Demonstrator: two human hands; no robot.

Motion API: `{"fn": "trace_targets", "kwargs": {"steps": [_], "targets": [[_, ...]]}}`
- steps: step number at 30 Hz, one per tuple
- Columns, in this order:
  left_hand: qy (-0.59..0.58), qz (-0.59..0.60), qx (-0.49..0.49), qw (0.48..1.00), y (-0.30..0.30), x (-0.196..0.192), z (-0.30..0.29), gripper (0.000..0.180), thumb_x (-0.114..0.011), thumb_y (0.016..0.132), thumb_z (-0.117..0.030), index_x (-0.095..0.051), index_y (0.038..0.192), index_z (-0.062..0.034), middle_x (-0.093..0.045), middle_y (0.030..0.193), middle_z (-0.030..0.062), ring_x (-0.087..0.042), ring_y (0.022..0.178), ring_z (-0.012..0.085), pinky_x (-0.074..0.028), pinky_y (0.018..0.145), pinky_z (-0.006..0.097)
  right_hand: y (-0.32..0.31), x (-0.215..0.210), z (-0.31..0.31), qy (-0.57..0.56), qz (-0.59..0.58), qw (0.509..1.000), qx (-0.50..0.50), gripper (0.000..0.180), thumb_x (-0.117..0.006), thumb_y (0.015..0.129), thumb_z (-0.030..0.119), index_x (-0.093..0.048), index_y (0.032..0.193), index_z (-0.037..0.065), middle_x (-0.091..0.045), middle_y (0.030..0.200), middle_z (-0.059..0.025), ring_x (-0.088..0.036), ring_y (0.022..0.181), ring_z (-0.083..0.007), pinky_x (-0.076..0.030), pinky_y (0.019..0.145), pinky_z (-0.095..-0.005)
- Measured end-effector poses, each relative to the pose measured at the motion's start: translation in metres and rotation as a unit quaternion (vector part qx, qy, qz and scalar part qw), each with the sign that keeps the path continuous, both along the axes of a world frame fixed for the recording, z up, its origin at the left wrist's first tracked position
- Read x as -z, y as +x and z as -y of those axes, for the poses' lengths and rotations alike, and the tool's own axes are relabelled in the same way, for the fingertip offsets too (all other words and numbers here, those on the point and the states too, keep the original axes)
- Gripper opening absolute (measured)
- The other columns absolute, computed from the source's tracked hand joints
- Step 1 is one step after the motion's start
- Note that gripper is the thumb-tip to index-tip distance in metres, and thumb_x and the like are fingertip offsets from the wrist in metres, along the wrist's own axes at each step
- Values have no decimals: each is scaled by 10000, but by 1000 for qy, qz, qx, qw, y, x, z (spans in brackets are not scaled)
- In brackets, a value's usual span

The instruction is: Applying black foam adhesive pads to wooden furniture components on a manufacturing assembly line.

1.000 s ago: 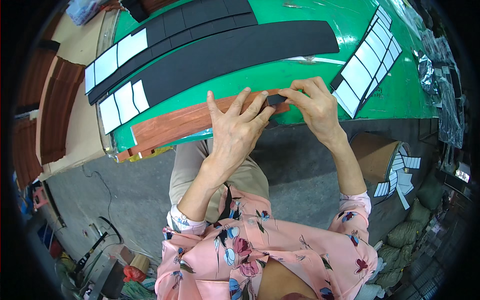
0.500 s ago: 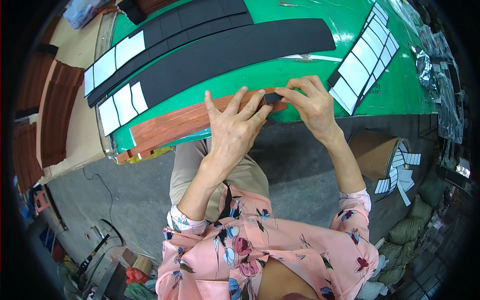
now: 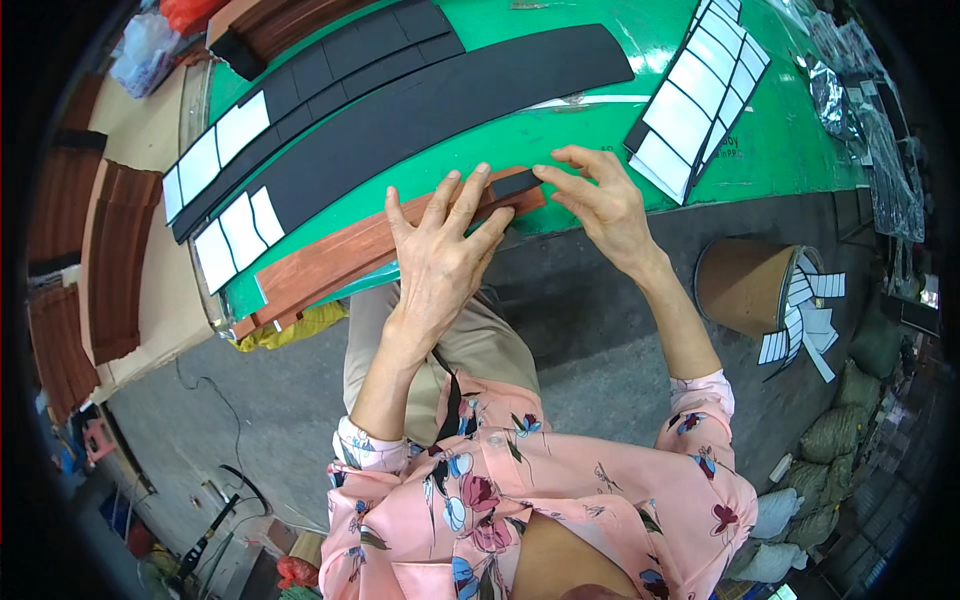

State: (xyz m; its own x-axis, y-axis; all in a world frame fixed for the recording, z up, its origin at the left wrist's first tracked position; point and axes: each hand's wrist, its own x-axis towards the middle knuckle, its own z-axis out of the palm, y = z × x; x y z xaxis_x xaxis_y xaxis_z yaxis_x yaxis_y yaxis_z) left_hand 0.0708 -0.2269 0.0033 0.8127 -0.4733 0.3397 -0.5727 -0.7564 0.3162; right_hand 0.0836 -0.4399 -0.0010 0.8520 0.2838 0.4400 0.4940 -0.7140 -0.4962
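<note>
Along the near edge of the green tabletop lies a long, slightly curved strip of reddish-brown wood [image 3: 325,262]. My left hand [image 3: 437,255] rests on it with fingers spread, covering its middle. A small black rectangular pad [image 3: 516,184] sits on the strip's right end, just beyond my left fingertips. My right hand [image 3: 612,215] is beside that end, its fingers apart and the index fingertip at the pad's right edge. Behind the strip are a long black sheet [image 3: 450,105] and a second black sheet cut into rectangles [image 3: 350,62], both with white-backed pieces at their left ends.
More white-backed cut pads [image 3: 705,85] lie at the table's right. Curved brown wood pieces [image 3: 115,265] stand on a tan board [image 3: 165,270] at left. A brown drum [image 3: 740,285] with white scraps [image 3: 800,325] stands on the floor at right, near sacks [image 3: 835,430].
My right fingers have come off the black pad's end and spread apart; the pad now lies along the strip. The whole view has shifted a little. My left hand stays on the wood.
</note>
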Motion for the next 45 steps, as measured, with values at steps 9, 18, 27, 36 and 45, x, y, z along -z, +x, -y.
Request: {"fn": "trace_targets", "kwargs": {"steps": [9,18,27,36,45], "targets": [[63,36,35,997,-1,7,-4,167,-660,744,-168,-658,909,-190,-477,1315,-75,-466,1176,181,-158,991,626,-7,7,-9,-81,90,992,31,455,-624,678,-4,-625,1094,180,-568,1030,-57,-568,902,-257,-518,675,-333],[-80,-129,68,986,5,-20,-17,190,-556,870,-155,-622,1047,-134,-509,1294,24,-390,1269,260,-117,1022,610,-18,-14,-8,30,-21,999,39,333,-576,800,17,-592,1125,85,-554,1110,-99,-520,1006,-280,-448,852,-367],[-501,-291,40,814,-25,-37,-46,525,-606,852,-125,-391,1317,-10,-479,1295,157,-403,1246,208,-326,1014,321,-57,-62,-77,383,-282,877,-74,220,-629,841,105,-621,1038,8,-621,1005,-46,-586,906,-118,-474,765,-248],[-523,-252,26,813,-71,-36,-109,670,-643,802,-58,-289,1370,-48,-452,1304,144,-389,1252,229,-281,1039,347,-81,-52,-137,449,-394,787,-156,285,-643,789,-16,-588,1068,-29,-609,993,-44,-574,881,-81,-486,781,-228],[-355,-151,-50,921,-97,-51,-241,388,-703,693,-4,-597,1067,-9,-622,988,93,-587,936,184,-455,816,297,-77,-80,-202,109,-290,913,-265,239,-714,670,41,-639,890,-14,-634,814,-90,-616,735,-193,-497,665,-280]]}}
